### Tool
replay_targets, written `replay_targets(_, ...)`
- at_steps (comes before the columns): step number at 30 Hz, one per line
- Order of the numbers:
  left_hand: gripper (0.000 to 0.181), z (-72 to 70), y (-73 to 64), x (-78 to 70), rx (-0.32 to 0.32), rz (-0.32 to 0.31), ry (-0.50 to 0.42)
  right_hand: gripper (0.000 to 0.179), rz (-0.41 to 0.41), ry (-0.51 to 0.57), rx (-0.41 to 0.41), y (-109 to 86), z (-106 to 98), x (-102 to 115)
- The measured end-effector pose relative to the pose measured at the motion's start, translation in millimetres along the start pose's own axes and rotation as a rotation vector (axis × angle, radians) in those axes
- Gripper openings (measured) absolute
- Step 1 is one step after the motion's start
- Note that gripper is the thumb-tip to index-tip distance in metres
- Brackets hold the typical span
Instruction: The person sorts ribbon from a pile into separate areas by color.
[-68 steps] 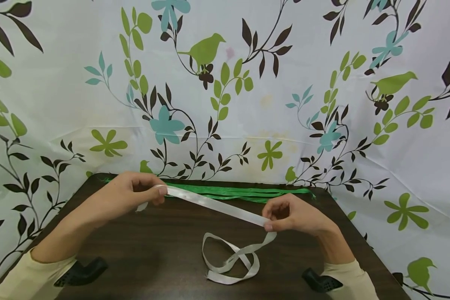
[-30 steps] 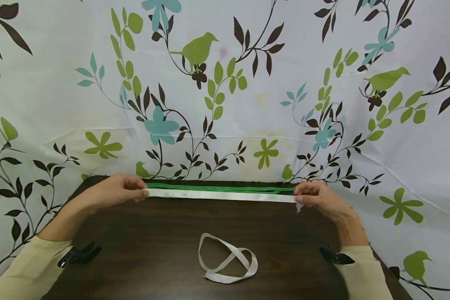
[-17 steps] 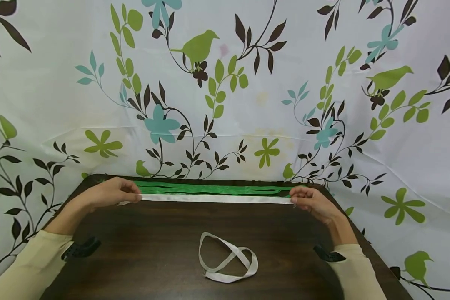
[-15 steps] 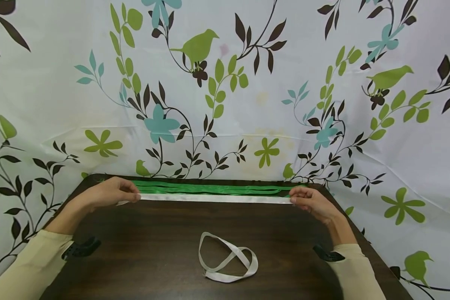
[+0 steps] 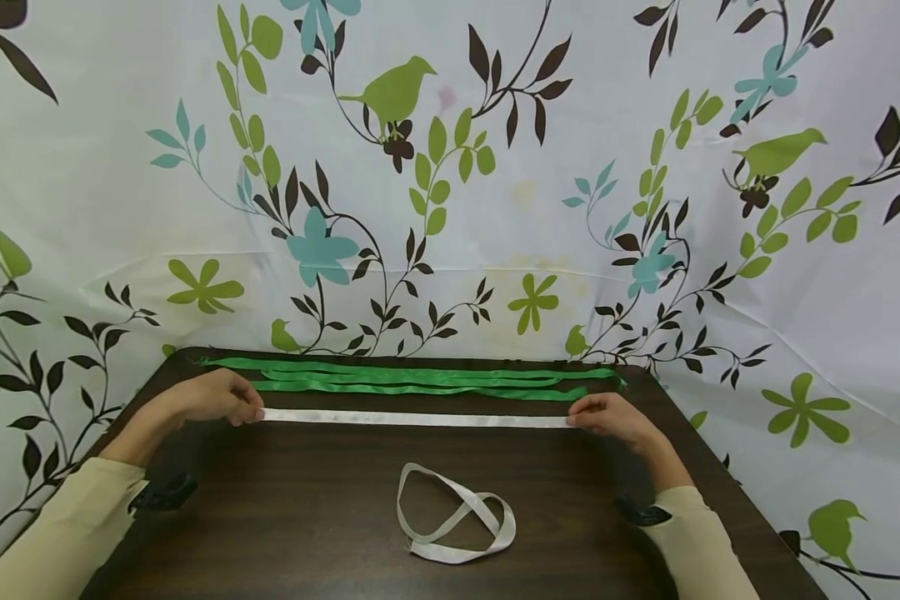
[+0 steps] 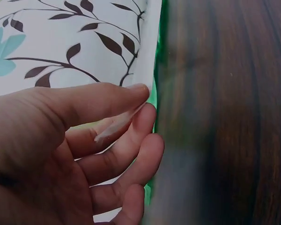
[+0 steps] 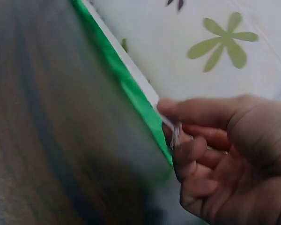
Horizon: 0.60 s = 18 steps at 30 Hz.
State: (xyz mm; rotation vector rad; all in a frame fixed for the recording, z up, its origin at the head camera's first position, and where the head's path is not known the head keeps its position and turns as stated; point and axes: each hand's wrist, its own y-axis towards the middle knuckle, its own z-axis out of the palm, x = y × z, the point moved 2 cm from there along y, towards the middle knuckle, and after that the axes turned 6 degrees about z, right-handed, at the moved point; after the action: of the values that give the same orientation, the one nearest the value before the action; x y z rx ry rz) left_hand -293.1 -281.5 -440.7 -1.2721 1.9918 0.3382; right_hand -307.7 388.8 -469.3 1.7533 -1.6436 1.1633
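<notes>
In the head view, a white ribbon (image 5: 420, 418) is stretched nearly level between my two hands, just in front of several green ribbons (image 5: 390, 386). My left hand (image 5: 213, 398) pinches its left end between thumb and forefinger. The left wrist view shows a short tail of the white ribbon (image 6: 113, 129) behind the thumb (image 6: 117, 99). At the other end, my right hand (image 5: 613, 419) pinches the tip. Frayed threads poke out past those fingers in the right wrist view. A second white ribbon (image 5: 457, 556) lies in a crossed loop on the table, touched by neither hand.
The green ribbons lie side by side along the far edge of the dark wood table (image 5: 307, 500). Behind that edge hangs a white curtain (image 5: 495, 208) printed with leaves, flowers and birds. A black wrist device (image 5: 163, 492) sits at my left cuff, another at the right.
First slanted, the held white ribbon is now level, its right end between my right fingers. Both hands have since drawn it toward me, off the green ribbons. The looped ribbon stays put.
</notes>
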Motion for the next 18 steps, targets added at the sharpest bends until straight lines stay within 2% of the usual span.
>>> replay_targets(11,0.006,-1.1,2.2,9.3,0.015,-0.034,0.013,0.02,0.017,-0.148,0.018,-2.4,11,7)
replay_targets(18,0.005,1.0,1.2,12.0,0.026,-0.036,0.015,0.022,0.005,-0.175,0.021,1.5,17,10)
